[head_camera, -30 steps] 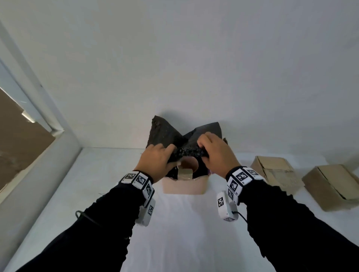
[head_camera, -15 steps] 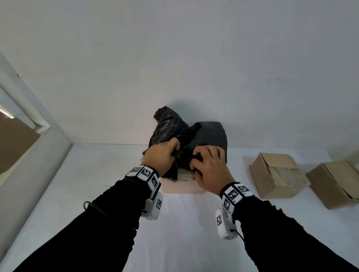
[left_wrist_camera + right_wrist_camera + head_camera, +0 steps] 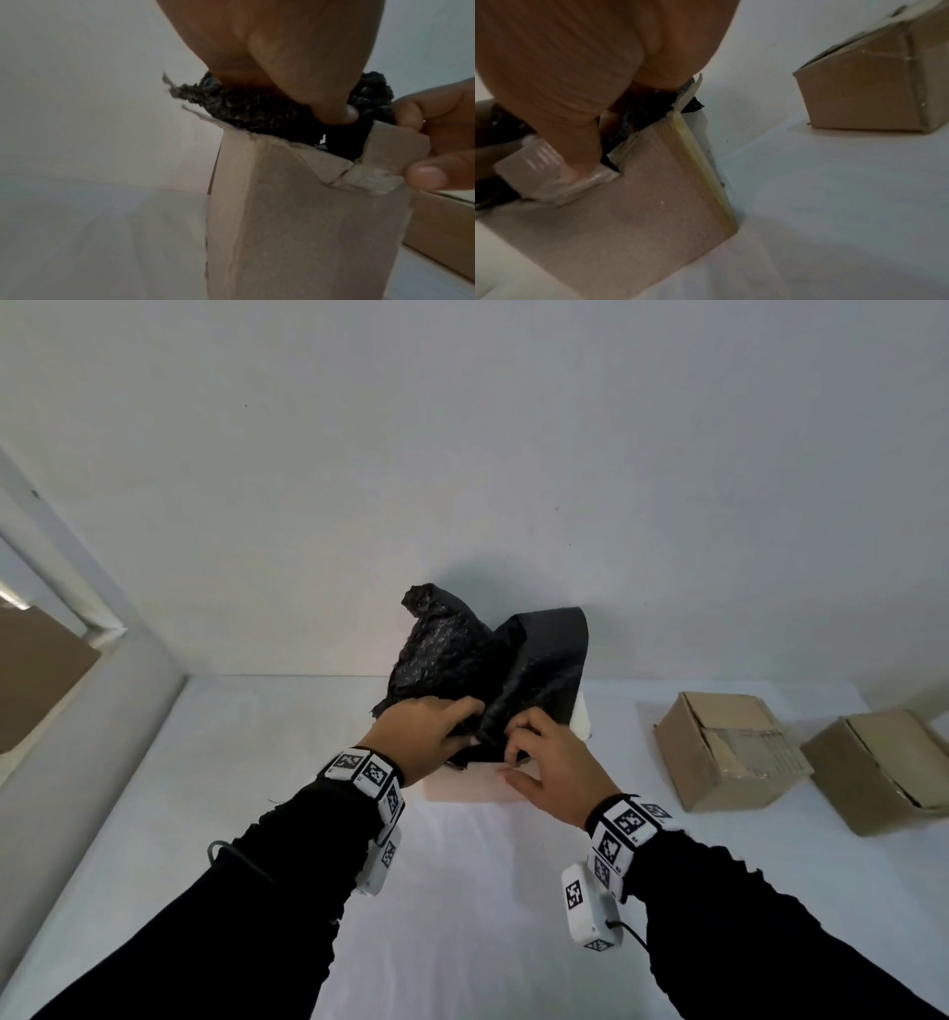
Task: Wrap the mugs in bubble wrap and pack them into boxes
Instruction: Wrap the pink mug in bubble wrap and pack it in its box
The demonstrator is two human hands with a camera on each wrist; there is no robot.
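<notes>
i have my left hand (image 3: pixel 430 737) curled over the black bubble wrap (image 3: pixel 462 654), thumb and fingers gripping the crumpled sheet right at the mouth of the open cardboard box (image 3: pixel 462 788) — in the left wrist view my thumb presses into the dark, knobbly material just above the box's torn top edge. my right hand (image 3: pixel 552 770) sits just beside it on the near rim, pinching a short cardboard flap (image 3: pixel 393 150) between the fingers and the thumb; the right wrist view shows that flap has shiny clear tape on it. the wrap rises out of the box in two peaks, one bubbly and glossy on the left, one smoother and matte on the right, leaning toward the white wall (image 3: pixel 462 454). i cannot see the mug itself — whatever is inside the wrap is hidden. the box stands on the white table (image 3: pixel 462 916), close against the wall. off to my right are two more cardboard boxes, the nearer one (image 3: pixel 729 749) with its flaps folded shut, the farther one (image 3: pixel 883 767) at the edge of the head view, both well apart from my hands.
</notes>
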